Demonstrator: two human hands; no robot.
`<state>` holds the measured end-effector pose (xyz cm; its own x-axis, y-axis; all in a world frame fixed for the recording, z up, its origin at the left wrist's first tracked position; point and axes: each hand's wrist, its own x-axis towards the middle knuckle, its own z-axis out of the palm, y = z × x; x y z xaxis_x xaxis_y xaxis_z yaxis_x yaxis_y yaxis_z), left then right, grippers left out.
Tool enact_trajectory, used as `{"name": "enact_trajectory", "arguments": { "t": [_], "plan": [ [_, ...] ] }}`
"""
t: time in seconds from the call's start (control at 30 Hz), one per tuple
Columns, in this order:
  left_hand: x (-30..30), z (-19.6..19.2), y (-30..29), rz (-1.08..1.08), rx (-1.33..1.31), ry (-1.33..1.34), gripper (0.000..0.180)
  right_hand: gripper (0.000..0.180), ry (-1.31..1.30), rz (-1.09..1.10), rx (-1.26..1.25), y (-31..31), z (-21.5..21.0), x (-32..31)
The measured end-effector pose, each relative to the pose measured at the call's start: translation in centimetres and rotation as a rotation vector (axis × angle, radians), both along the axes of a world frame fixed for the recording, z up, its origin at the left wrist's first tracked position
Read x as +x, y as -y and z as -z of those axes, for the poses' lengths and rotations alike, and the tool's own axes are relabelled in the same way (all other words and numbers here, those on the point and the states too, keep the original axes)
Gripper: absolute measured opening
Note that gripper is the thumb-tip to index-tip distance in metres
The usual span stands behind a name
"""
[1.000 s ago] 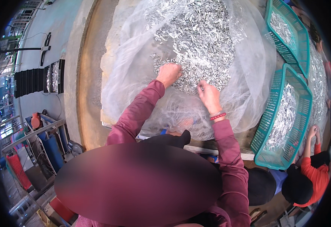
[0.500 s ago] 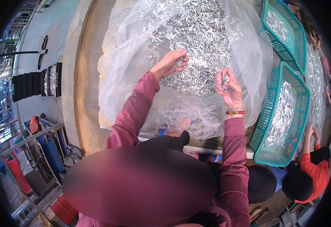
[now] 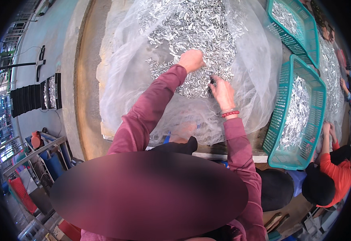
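Note:
A big heap of small silver metal parts [image 3: 191, 24] lies on a clear plastic sheet [image 3: 255, 60] spread over a table. My left hand [image 3: 190, 60] is pressed into the near side of the heap, fingers curled down around parts. To its right, my right hand [image 3: 223, 91] rests on the heap's near edge, its fingertips pinched on a few parts next to a small dark piece [image 3: 212, 82]. A red bead bracelet [image 3: 230, 114] is on that wrist. Both sleeves are maroon.
Two teal mesh baskets [image 3: 318, 86] [image 3: 304, 38] holding more silver parts stand at the right. A person in an orange top [image 3: 336, 172] works at the lower right. At the left are a concrete floor, black trays [image 3: 25, 100] and blue and red bins.
Half a second ago both hands were raised above the heap with parts in them. Both have come back down onto the heap's near side, closer together.

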<state>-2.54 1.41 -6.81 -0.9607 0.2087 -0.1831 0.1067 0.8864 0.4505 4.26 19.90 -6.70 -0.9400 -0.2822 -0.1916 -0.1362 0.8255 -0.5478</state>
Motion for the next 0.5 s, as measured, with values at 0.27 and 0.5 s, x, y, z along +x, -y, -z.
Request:
{"name": "enact_trajectory", "arguments": {
  "t": [0.27,0.5],
  "plan": [
    [3.8,-5.2,5.9,-0.405,1.567,0.53,0.017,0.014,0.186,0.148,-0.652,0.5,0.2,-1.5],
    [3.8,-3.0,4.1,-0.248,0.803,0.518,0.018,0.023,0.993,0.158,-1.853,-1.6,-4.4,-2.8]
  ]
}}
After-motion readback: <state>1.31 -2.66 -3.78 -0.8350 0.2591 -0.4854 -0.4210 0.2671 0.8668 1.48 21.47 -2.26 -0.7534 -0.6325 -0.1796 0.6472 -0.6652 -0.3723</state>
